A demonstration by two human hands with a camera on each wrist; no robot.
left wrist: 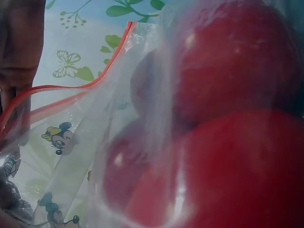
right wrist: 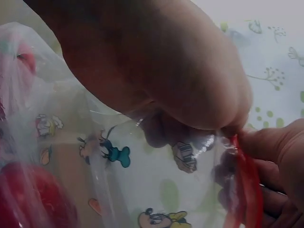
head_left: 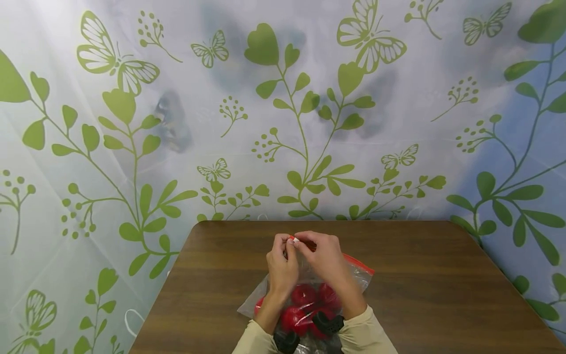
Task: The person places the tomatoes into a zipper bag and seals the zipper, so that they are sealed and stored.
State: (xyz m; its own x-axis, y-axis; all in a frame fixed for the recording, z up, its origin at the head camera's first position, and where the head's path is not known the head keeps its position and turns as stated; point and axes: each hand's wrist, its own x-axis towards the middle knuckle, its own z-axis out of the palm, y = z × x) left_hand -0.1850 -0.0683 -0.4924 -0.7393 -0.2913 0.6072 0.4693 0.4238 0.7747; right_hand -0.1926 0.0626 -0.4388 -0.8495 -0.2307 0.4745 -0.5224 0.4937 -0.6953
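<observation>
A clear zip bag (head_left: pixel 363 281) with a red closure strip (head_left: pixel 360 264) and cartoon prints lies tilted under both forearms. Round red fruits, apparently apples (head_left: pixel 294 319), fill its lower part. My left hand (head_left: pixel 283 270) and my right hand (head_left: pixel 326 255) meet at the bag's far edge, thumbs and fingers pinching the red strip. A small white bit shows between the fingertips; whether it is a slider I cannot tell. The right wrist view has the right hand arched over the plastic and the strip (right wrist: pixel 247 190) beside the other hand's fingers.
A brown wooden table (head_left: pixel 442 295) lies under the bag, its far edge against a curtain (head_left: pixel 283 123) printed with green leaves and butterflies. Black straps with cameras (head_left: pixel 328 323) sit on both wrists, close above the fruit.
</observation>
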